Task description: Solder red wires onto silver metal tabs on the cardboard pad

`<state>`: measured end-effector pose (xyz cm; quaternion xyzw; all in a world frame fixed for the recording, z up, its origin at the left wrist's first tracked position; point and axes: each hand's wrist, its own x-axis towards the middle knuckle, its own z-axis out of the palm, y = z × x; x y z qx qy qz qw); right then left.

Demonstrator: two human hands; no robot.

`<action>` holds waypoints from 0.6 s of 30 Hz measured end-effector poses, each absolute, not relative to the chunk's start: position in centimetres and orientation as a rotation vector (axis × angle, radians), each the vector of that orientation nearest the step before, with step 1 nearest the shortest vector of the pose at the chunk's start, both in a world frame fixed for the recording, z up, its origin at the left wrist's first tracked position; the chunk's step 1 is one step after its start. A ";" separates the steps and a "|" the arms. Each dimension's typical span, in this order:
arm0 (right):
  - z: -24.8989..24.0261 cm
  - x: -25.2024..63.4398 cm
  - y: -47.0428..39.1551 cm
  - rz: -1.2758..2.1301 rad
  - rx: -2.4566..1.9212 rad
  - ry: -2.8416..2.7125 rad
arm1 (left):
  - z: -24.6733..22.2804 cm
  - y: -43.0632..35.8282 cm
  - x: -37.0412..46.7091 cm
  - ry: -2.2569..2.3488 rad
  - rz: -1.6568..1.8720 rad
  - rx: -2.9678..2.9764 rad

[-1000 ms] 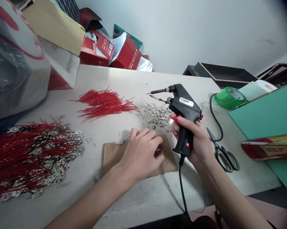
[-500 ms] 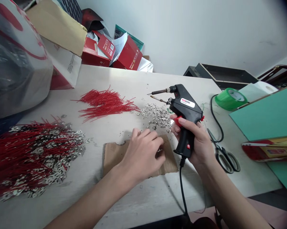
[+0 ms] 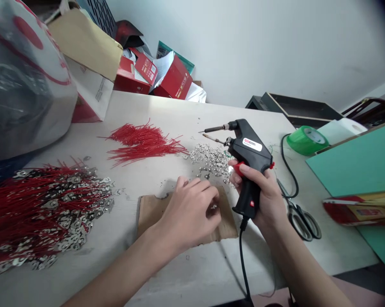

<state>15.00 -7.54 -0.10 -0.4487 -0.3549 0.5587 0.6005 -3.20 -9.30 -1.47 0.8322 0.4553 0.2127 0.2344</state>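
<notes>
My right hand (image 3: 266,196) is wrapped round the grip of a black soldering gun (image 3: 248,145), a finger at its red trigger. The gun's tip and feed tube point left, raised above the table. Over a piece of cardboard (image 3: 150,211), my left hand (image 3: 192,213) has its fingers curled inward. A small shiny bit shows by its thumb; whether the fingers grip it is hidden. Behind the hands lies a scatter of small metal terminals (image 3: 208,160). Loose red wires (image 3: 141,143) lie farther left, and a large pile of red wires with metal terminals (image 3: 80,204) sits at the left.
Scissors (image 3: 303,219) and a roll of green tape (image 3: 307,140) lie to the right. The gun's black cord (image 3: 243,260) runs off the front edge. Red boxes (image 3: 175,79) and a plastic bag (image 3: 29,98) stand at the back left. A green board (image 3: 355,162) borders the right side.
The view has shifted slightly, so everything sits a little lower. Both hands keep nearly the same pose, the soldering gun still in the right one.
</notes>
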 end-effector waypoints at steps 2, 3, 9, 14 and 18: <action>-0.2 15.0 -7.8 1.257 -1.050 -0.828 | -0.6 -9.2 -4.2 1.246 0.572 2.244; -0.2 15.1 -7.9 1.250 -1.063 -0.827 | -0.2 -9.2 -4.8 1.256 0.546 2.242; -1.2 15.3 -8.1 1.148 -1.141 -0.944 | 1.0 -10.2 -6.7 1.386 0.336 2.341; -1.2 15.2 -8.3 1.112 -1.160 -0.984 | 0.1 -10.7 -5.9 1.378 0.257 2.429; -0.9 15.0 -8.3 1.098 -1.156 -1.015 | -0.1 -10.7 -5.2 1.400 0.188 2.467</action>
